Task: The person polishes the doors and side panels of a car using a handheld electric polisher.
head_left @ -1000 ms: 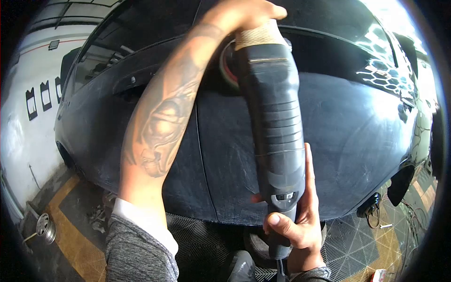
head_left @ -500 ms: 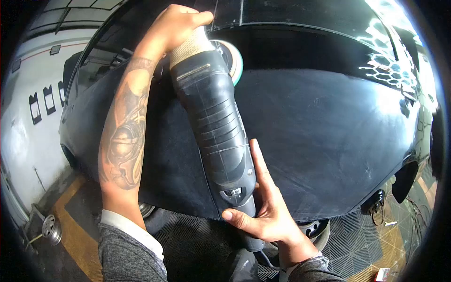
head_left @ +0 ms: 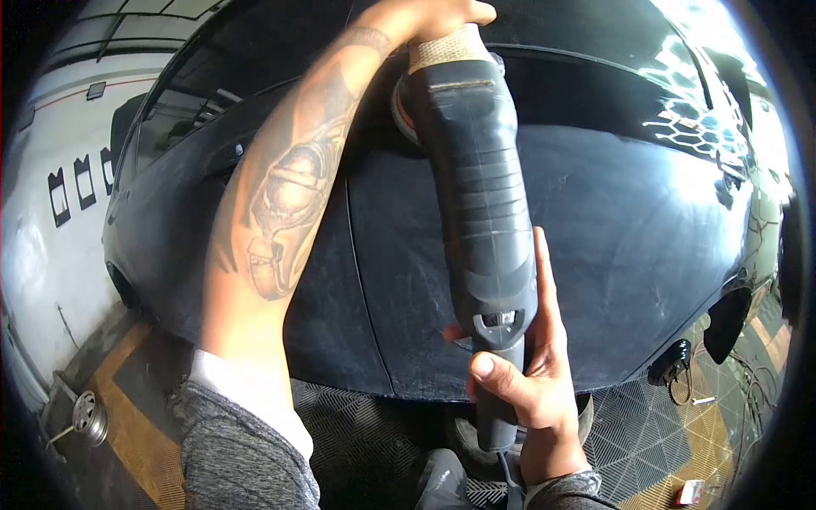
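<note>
No legible writing is seen on the polisher. Its rear grip is clasped by the right hand — thumb across, fingers laid along the body. The taped head is gripped from above by the left hand, the pad just beneath it — pressed against the black car panel.

- The left hand clamps over the taped front end of a black polisher, at the top of the view.
- The right hand grips the polisher's narrow rear handle, thumb across it, fingers extended up along the body.
- The polisher's pad lies against the dark car door.
- A tattooed forearm runs up from a grey sleeve.
- A wheel rim sits on the floor at lower left.
</note>
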Demonstrator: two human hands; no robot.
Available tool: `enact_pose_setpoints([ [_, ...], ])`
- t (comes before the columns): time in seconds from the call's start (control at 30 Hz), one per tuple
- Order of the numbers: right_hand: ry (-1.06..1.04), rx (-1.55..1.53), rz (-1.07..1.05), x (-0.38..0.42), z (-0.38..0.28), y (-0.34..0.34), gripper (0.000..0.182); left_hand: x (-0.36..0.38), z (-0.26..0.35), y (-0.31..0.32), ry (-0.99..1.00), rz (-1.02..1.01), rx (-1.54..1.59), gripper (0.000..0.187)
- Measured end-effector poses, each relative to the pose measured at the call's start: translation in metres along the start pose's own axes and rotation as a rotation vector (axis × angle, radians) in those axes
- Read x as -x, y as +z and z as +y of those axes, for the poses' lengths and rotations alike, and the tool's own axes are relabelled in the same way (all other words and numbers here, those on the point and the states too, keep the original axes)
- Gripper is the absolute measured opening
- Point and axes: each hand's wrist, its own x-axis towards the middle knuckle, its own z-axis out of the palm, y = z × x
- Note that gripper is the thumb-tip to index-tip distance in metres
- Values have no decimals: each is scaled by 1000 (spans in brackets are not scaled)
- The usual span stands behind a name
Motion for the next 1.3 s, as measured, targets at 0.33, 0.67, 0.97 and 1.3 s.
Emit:
enact_pose_setpoints([
  [0.33, 14, 18, -321, -30, 3, 8, 123, 28, -72, -34, 72, 15, -77, 30],
  [0.67, 19, -94, -235, -22, -19, -14, 125, 2, -34, -18, 119, -34, -90, 24],
  [0.97, -64, -88, 51, -14, -35, -28, 123, -46, 41, 12, -113, -37, 48, 52],
  [1.3, -34, -109, -267, -34, -22, -24, 114, -28, -18, -12, -165, -45, 100, 40],
])
